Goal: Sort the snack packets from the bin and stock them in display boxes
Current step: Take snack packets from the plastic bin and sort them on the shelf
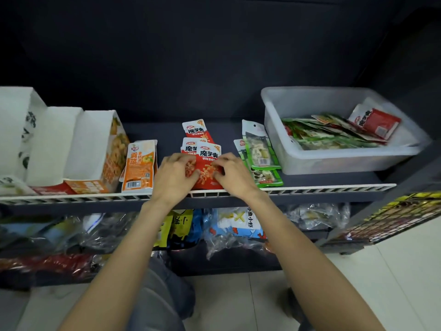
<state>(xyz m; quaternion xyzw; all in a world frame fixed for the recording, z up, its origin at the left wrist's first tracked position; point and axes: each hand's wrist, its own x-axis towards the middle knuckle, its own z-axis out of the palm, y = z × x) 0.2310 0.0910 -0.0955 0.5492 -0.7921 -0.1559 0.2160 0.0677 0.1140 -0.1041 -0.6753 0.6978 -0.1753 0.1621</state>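
At the middle of the frame the left hand (175,174) and right hand (232,173) both pinch a small stack of red snack packets (207,168) on the dark shelf (334,179), fingers curled onto its two side edges. One more red packet (196,130) lies just behind. The glossy packets could slide apart if squeezed unevenly, spilling over the white shelf rail (310,189). Orange packets (139,167) lie at left beside the orange display box (112,151); green packets (261,158) lie at right, near the clear bin (310,161).

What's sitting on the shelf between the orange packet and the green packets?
In the head view, the red packets, with both hands, left and right, holding the front one.
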